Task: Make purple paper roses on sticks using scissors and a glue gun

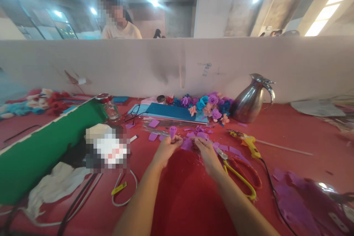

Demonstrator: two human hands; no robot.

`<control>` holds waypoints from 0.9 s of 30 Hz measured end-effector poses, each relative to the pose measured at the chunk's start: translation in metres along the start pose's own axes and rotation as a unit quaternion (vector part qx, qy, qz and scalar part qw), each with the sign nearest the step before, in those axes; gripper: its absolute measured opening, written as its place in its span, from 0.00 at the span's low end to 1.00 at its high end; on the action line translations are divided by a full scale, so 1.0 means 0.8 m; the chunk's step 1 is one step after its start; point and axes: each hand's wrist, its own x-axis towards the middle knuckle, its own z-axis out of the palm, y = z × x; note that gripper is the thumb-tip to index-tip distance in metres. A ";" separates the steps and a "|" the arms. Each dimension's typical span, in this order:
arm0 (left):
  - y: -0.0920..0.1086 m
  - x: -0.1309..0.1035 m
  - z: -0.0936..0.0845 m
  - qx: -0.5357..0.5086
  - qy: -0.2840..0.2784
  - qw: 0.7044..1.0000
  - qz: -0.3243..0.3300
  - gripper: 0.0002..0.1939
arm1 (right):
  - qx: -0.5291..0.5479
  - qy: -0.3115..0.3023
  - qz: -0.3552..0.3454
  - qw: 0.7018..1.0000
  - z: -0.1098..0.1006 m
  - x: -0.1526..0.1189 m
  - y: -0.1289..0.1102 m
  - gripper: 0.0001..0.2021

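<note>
My left hand (167, 150) pinches a purple paper bud (173, 131) inside the tabletop's (188, 195) far edge; right hand (205, 150) curled, grip unclear.

a steel jug (247, 102) (handle rightward) and a red-lidded glass jar (111, 111).

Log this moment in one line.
left hand: holds rolled purple piece; right hand: at loose purple pieces, grip unclear; right side: yellow glue gun, steel jug; back: flowers
</note>
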 end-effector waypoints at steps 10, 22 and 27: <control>-0.002 -0.005 0.012 -0.062 -0.028 0.997 -0.023 0.17 | 0.109 0.003 0.042 0.993 0.002 -0.004 -0.012 0.17; -0.003 -0.004 0.012 -0.102 -0.005 0.995 -0.006 0.17 | 0.117 -0.003 0.052 0.992 0.005 -0.007 -0.017 0.19; -0.004 -0.001 0.015 -0.136 0.034 0.990 -0.015 0.18 | 0.121 0.010 0.048 0.991 0.007 -0.006 -0.015 0.21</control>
